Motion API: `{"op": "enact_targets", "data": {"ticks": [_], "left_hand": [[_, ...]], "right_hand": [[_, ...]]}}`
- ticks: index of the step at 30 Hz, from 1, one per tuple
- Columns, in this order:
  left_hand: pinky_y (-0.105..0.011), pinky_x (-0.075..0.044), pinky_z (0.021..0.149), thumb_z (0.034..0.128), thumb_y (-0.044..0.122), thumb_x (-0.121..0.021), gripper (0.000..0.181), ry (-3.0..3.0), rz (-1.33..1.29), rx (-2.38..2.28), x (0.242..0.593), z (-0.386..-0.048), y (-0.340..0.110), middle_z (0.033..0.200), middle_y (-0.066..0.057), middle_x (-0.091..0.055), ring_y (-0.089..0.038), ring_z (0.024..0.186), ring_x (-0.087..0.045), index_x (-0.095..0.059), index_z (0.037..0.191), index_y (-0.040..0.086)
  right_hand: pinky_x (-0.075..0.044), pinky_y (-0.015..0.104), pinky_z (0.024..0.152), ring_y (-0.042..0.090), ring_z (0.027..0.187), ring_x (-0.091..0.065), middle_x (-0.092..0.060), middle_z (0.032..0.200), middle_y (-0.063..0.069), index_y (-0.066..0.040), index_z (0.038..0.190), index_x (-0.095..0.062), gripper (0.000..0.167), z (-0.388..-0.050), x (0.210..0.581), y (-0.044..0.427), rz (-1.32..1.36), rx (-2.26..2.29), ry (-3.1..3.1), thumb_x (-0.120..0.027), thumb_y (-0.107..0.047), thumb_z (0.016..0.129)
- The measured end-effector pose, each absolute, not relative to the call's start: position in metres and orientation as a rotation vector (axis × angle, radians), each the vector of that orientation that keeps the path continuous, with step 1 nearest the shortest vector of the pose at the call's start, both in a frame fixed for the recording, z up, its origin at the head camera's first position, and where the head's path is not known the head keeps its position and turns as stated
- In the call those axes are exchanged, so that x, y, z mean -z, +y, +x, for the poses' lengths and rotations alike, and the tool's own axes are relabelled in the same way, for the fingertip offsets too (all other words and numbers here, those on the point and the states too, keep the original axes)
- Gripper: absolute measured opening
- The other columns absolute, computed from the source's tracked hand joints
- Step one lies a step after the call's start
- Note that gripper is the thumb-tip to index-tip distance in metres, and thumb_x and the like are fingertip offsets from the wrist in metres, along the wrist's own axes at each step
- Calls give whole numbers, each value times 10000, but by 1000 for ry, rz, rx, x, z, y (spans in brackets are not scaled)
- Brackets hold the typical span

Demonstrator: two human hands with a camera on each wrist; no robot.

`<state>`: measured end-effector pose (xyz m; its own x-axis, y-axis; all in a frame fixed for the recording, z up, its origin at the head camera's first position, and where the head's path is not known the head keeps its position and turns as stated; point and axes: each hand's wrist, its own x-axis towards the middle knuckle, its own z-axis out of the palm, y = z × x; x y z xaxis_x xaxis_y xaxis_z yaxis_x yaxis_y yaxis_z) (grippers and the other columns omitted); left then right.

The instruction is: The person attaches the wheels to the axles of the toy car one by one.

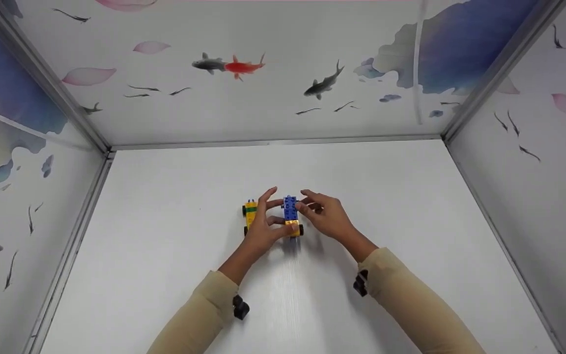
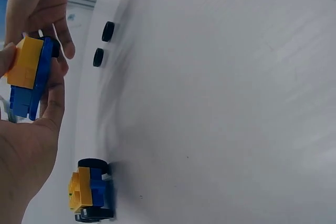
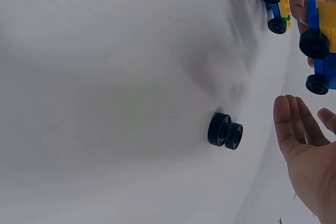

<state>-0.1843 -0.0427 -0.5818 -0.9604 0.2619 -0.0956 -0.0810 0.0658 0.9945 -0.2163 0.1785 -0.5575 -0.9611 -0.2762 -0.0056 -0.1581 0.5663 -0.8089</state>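
Observation:
My left hand (image 1: pixel 262 228) grips a toy car (image 1: pixel 290 209) of blue and yellow building blocks, its thumb on the yellow block. In the right wrist view, two black wheels show on the car's near side, a rear wheel (image 3: pixel 315 44) and a front wheel (image 3: pixel 317 84). My right hand (image 1: pixel 329 216) is beside the front of the car. Its fingers (image 3: pixel 296 121) are fairly straight in the right wrist view, just off the front wheel, with nothing seen between them. A second toy car (image 1: pixel 251 210), yellow, blue and green, stands left of the left hand, partly hidden by it.
Two loose black wheels lie on the white table (image 1: pixel 175 295); the right wrist view shows a nearer wheel (image 3: pixel 219 129) and a farther wheel (image 3: pixel 234 136). Printed panels wall the table at the back (image 1: pixel 273 108) and both sides.

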Motion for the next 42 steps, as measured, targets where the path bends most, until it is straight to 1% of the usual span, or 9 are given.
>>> {"op": "enact_targets", "data": {"ticks": [3, 7, 14, 17, 24, 29, 34, 38, 42], "left_hand": [[-466, -629, 1089, 930, 348, -920, 1071, 2082, 199, -1962, 584, -183, -42, 1708, -52, -409, -243, 1245, -736, -198, 1705, 510], [-453, -625, 1096, 910, 365, -935, 1047, 2071, 222, -1943, 585, -183, -41, 1698, -11, -415, -226, 1257, -729, -242, 1664, 583], [-428, -640, 1066, 966, 403, -876, 955, 2072, 236, -1928, 584, -181, -40, 1679, -29, -433, -238, 1240, -734, -267, 1696, 498], [-415, -651, 1038, 964, 391, -881, 959, 2098, 229, -1901, 585, -181, -39, 1679, -49, -426, -239, 1223, -727, -279, 1706, 467], [-390, -669, 978, 958, 337, -894, 944, 2155, 253, -1856, 585, -181, -37, 1678, -79, -411, -261, 1191, -706, -310, 1677, 516], [-432, -653, 1039, 963, 399, -883, 939, 2122, 202, -1873, 584, -181, -39, 1680, -98, -421, -284, 1237, -717, -294, 1689, 484], [-510, -586, 1152, 984, 452, -847, 932, 2054, 134, -1873, 583, -182, -42, 1658, -134, -454, -332, 1342, -693, -265, 1711, 422], [-542, -544, 1199, 995, 482, -822, 922, 2049, 92, -1836, 582, -183, -46, 1623, -157, -491, -339, 1379, -670, -261, 1720, 378], [-525, -569, 1166, 995, 449, -825, 899, 2046, 23, -1847, 580, -186, -49, 1619, -171, -483, -338, 1333, -671, -297, 1715, 351]], "right_hand": [[-641, 531, 1049, 342, 1206, -768, -766, 1393, 141, -161, 1620, -578, 642, -219, 555, 174, -363, 1362, 2634, -674, -508, 1088], [-655, 522, 1021, 346, 1204, -768, -767, 1385, 147, -169, 1609, -594, 589, -221, 553, 168, -375, 1354, 2614, -682, -452, 1100], [-648, 520, 1035, 349, 1183, -771, -771, 1339, 155, -133, 1561, -644, 503, -221, 554, 165, -433, 1343, 2629, -709, -326, 1101], [-651, 518, 1028, 344, 1159, -773, -770, 1298, 155, -107, 1543, -657, 495, -220, 554, 164, -474, 1347, 2631, -716, -314, 1097], [-668, 475, 986, 310, 1116, -767, -758, 1225, 134, -121, 1525, -678, 485, -219, 552, 162, -486, 1312, 2639, -708, -349, 1097], [-664, 493, 1002, 342, 1143, -774, -759, 1241, 152, -99, 1528, -669, 517, -219, 553, 165, -441, 1317, 2660, -711, -375, 1093], [-663, 503, 990, 339, 1115, -777, -765, 1228, 155, -95, 1513, -682, 514, -221, 554, 170, -413, 1343, 2677, -732, -370, 1082], [-654, 440, 946, 275, 1056, -740, -760, 1197, 136, -82, 1491, -699, 511, -220, 556, 174, -379, 1336, 2674, -732, -384, 1080], [-585, 320, 827, 208, 951, -661, -754, 1125, 116, -47, 1431, -736, 493, -220, 556, 177, -345, 1350, 2657, -732, -392, 1080]]}}
